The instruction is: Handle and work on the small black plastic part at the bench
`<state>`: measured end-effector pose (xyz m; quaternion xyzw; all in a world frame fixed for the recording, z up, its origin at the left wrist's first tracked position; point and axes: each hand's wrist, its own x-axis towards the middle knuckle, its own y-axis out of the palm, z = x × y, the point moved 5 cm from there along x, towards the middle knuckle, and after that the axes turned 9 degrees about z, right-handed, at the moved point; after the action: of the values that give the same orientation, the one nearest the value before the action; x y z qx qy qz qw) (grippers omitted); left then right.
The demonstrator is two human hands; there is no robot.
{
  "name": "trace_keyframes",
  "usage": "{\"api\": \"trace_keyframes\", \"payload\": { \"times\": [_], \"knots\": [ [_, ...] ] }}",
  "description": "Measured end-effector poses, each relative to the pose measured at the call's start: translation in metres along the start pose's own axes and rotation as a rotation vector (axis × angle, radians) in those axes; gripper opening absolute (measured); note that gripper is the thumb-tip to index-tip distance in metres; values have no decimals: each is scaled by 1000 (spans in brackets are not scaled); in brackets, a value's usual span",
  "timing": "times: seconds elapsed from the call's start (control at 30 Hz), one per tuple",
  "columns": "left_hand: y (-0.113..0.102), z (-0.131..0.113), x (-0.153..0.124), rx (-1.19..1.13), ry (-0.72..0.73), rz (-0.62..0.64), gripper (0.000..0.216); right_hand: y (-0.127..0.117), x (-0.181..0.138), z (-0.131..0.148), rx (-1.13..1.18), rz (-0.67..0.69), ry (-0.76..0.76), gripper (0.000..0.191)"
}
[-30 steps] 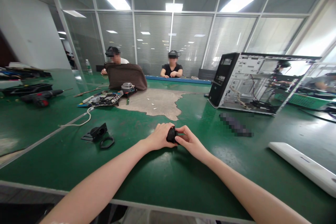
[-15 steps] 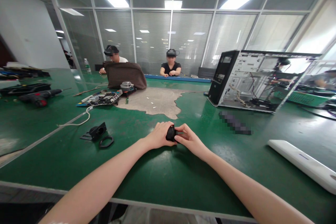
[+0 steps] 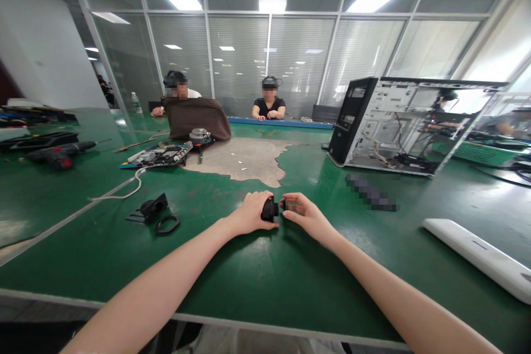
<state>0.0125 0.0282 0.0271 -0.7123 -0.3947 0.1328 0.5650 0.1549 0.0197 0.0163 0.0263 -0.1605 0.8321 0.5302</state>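
Note:
My left hand (image 3: 250, 212) is closed around a small black round part (image 3: 269, 209), held just above the green table (image 3: 257, 271). My right hand (image 3: 302, 213) sits close to its right, fingers curled and pinching a tiny dark piece (image 3: 285, 204) a short gap away from the black part. Both forearms reach in from the near edge of the table.
A black bracket (image 3: 152, 208) and a black ring (image 3: 167, 224) lie to the left. An open computer case (image 3: 398, 124) stands at the right, a white panel (image 3: 477, 257) near right. A circuit board (image 3: 160, 155), a drill (image 3: 58, 156) and a white cable (image 3: 124, 188) lie farther left. Two people sit across the table.
My right hand has drawn slightly away to the right, opening a small gap between it and the black part. The left hand keeps its hold.

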Motion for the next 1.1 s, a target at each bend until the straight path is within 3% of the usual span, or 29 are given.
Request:
{"api": "trace_keyframes", "payload": {
  "times": [0.13, 0.47, 1.1],
  "knots": [
    [2, 0, 0, 4, -9, 6, 57, 11, 6, 0, 99, 84, 17, 33],
    [3, 0, -2, 58, 11, -28, 59, 21, 4, -2, 233, 62, 66, 27],
    [4, 1, -2, 41, -10, -42, 58, 23, 2, 3, 74, 11, -7, 24]
  ]
}}
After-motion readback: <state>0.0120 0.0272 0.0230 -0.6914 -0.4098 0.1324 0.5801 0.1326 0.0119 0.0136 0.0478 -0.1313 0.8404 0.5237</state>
